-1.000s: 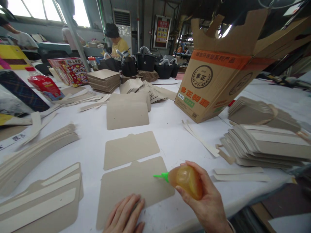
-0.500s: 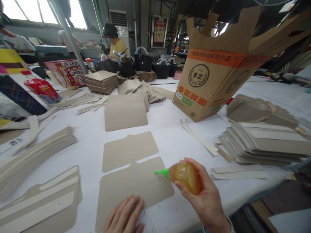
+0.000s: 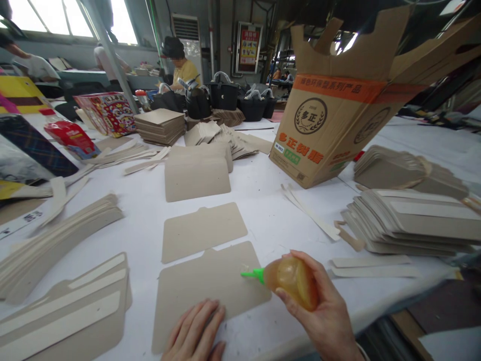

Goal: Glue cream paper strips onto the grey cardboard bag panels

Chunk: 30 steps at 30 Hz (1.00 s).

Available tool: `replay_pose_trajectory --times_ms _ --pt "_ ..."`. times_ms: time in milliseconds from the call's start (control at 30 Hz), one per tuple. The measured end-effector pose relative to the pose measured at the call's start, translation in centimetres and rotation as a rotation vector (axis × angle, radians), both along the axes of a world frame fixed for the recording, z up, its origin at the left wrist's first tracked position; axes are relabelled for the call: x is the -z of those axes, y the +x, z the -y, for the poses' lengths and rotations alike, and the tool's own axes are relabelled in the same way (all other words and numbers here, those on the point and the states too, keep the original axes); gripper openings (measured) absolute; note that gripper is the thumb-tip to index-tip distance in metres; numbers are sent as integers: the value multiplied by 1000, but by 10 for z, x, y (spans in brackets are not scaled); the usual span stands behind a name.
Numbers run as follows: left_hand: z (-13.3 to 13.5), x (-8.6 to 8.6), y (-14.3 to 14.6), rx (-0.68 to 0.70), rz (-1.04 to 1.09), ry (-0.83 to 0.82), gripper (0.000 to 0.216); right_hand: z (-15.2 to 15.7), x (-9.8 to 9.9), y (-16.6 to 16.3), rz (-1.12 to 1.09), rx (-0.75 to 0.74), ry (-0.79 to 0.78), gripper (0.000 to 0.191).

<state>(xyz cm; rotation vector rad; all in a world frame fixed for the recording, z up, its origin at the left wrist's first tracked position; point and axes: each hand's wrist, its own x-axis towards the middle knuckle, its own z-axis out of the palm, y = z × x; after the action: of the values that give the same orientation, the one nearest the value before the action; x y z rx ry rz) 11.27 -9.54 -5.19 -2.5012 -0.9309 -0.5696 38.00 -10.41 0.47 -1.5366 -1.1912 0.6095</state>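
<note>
My right hand [image 3: 319, 306] is wrapped round a glue bottle [image 3: 289, 282] with amber contents and a green nozzle. The nozzle points left, over the right part of a grey-beige cardboard panel [image 3: 203, 281]; whether its tip touches the board I cannot tell. Near the tip a faint pale mark shows on the panel. Lying with fingers stretched out, my left hand [image 3: 197, 331] rests on the panel's lower edge. Just beyond lies a similar panel [image 3: 205, 230], and a row of overlapping panels [image 3: 197, 180] lies farther back.
At the left are panels with pale strips [image 3: 75, 311] on them and a bundle of strips [image 3: 63, 240]. A tall open carton [image 3: 319, 125] stands back right, beside stacked panels [image 3: 406, 220]. Loose strips [image 3: 372, 265] lie near the right edge. A person in yellow [image 3: 186, 72] is behind black bags.
A pale mark now shows by the nozzle tip. The right hand and bottle have shifted slightly down and right. The whole view has also moved a little; the left hand stays on the panel.
</note>
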Motion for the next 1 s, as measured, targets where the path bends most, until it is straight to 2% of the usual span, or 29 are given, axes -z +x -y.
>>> replay_pose_trajectory --times_ms 100,233,267,333,400,467,700,1000 --pt "-2 -4 2 0 11 2 33 -13 -1 -14 -273 42 -26 58" --pt "0 -12 9 -28 37 -5 32 -38 -16 -30 -1018 60 -67 33" --pt "2 -15 10 -49 49 -18 32 -43 -21 -32 -1163 63 -96 27" --pt "7 -20 11 -99 99 -44 31 -47 -28 -37 -1294 77 -156 22" --pt "13 -24 9 -143 177 -64 28 -46 -31 -42 -1263 35 -191 24" --pt "20 -27 6 -179 251 -71 26 -41 -29 -50 -1139 -55 -197 32" --pt "34 -24 -7 -243 308 -76 26 -23 -11 -84 -511 -195 -160 60" --pt "35 -15 -11 -240 332 -90 28 -29 -8 -104 -105 -256 -100 59"
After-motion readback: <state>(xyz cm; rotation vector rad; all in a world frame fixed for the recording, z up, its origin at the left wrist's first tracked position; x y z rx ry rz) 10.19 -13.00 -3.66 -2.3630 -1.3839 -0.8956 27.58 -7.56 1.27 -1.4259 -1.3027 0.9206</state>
